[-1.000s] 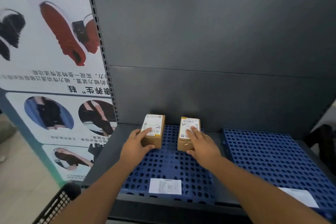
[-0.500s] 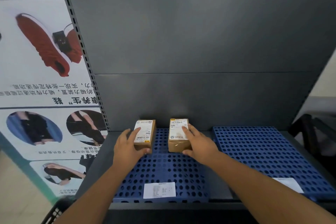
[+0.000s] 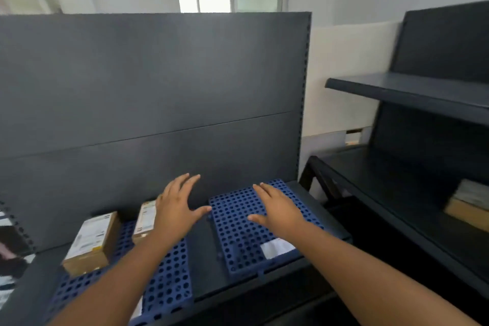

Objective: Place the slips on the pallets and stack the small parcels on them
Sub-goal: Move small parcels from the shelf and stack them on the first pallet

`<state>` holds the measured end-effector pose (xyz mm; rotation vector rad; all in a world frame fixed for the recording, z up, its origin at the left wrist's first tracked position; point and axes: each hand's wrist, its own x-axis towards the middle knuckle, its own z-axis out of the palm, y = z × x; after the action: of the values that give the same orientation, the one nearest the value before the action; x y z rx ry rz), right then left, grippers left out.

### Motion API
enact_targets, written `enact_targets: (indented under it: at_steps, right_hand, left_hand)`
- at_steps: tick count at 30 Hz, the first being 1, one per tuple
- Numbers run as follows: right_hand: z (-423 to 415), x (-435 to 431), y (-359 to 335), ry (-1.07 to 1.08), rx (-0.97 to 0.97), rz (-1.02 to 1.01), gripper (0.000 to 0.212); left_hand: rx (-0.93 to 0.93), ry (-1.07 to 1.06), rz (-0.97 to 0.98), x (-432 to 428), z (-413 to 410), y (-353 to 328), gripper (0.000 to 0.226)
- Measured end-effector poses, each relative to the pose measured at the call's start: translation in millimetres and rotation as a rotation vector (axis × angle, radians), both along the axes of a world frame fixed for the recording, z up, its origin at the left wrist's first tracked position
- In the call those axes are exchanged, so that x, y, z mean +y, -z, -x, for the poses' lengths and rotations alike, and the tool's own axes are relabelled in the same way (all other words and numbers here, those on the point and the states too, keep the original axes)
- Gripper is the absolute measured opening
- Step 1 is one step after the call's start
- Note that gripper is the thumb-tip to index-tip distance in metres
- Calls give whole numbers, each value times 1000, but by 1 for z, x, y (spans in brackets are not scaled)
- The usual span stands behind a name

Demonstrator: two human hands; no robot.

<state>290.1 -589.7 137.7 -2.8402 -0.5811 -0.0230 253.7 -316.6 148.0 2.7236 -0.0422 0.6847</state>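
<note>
Two small brown parcels with white labels stand on the left blue perforated pallet [image 3: 169,283]: one parcel [image 3: 91,242] at its left, the other parcel [image 3: 144,221] partly hidden behind my left wrist. My left hand [image 3: 177,206] hovers open over the gap between the pallets, holding nothing. My right hand [image 3: 277,209] is open above the right blue pallet [image 3: 238,222], fingers spread. A white slip [image 3: 276,247] lies at that pallet's front edge. A corner of another slip [image 3: 137,309] shows under my left forearm.
A tall dark back panel [image 3: 158,87] rises behind the shelf. To the right stands a second dark shelving unit [image 3: 412,92] with a brown box [image 3: 468,206] on its lower level. A poster edge [image 3: 10,254] shows at far left.
Both hands have let go of the two parcels and lifted, moving right. My view has swung to the right, bringing the second shelving unit and the window into sight.
</note>
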Motion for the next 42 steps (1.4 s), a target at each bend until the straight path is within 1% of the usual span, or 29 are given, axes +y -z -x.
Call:
enact_targets:
  at_steps: [3, 10, 16, 21, 25, 28, 32, 37, 39, 42]
  right_hand:
    - [13, -75, -10, 84, -60, 18, 87]
    - [59, -240, -25, 337, -196, 33, 85]
    - [102, -354, -25, 521, -191, 44, 85]
    - [127, -424, -20, 685, -162, 30, 85]
    - [135, -462, -9, 807, -140, 76, 84]
    - [132, -480, 1, 874, -114, 109, 84]
    - [117, -496, 14, 955, -77, 164, 85]
    - [100, -502, 28, 1016, -68, 318, 83]
    - [96, -502, 32, 1035, -73, 378, 79]
    - [93, -501, 36, 1058, -75, 417, 75]
  left_hand:
    - [17, 136, -13, -80, -15, -4, 86]
    - [22, 396, 33, -255, -27, -10, 86]
    - [39, 573, 58, -371, -28, -11, 85]
    - [84, 749, 101, -442, -33, -1, 79]
    - [86, 884, 140, -489, -48, 14, 80]
    - [190, 906, 143, -519, -63, 22, 79]
    - [207, 962, 134, -557, -88, 38, 82]
    - [291, 1028, 86, -594, -115, 54, 85]
    - [315, 1063, 91, -603, -123, 60, 83]
    - [308, 1094, 95, -613, -131, 67, 75]
